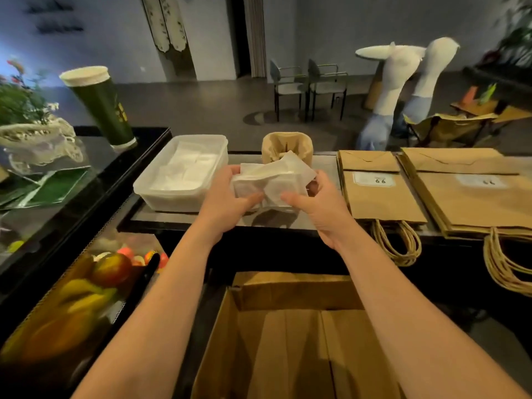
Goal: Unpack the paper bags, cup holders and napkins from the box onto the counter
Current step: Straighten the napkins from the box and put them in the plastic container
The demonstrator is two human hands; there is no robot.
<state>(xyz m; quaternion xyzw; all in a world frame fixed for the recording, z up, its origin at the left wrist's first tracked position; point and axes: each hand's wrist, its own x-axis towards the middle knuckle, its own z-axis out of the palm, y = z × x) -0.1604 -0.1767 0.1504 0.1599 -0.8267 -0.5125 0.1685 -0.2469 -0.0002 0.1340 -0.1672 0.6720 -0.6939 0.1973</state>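
Note:
Both my hands hold a loose bundle of white napkins (pixel 273 180) above the dark counter (pixel 322 162). My left hand (pixel 230 197) grips its left side and my right hand (pixel 316 203) grips its right side. Left of the bundle stands a translucent plastic tub (pixel 149 188) with more white napkins inside. Behind the bundle sits a stack of brown pulp cup holders (pixel 288 142). Two piles of flat brown paper bags lie on the counter to the right, a smaller pile (pixel 380 203) and a larger pile (pixel 475 208), their twine handles hanging over the front edge. The open cardboard box (pixel 288 341) sits below my arms, and its inside looks bare.
A tall green paper cup (pixel 100 105) and a lace basket with flowers (pixel 37 139) stand on a glass display case (pixel 86 180) at left, with fruit (pixel 109 269) visible lower down. Chairs (pixel 308 84), a white sculptural table (pixel 403 73) and a person's jeans (pixel 374 133) lie beyond the counter.

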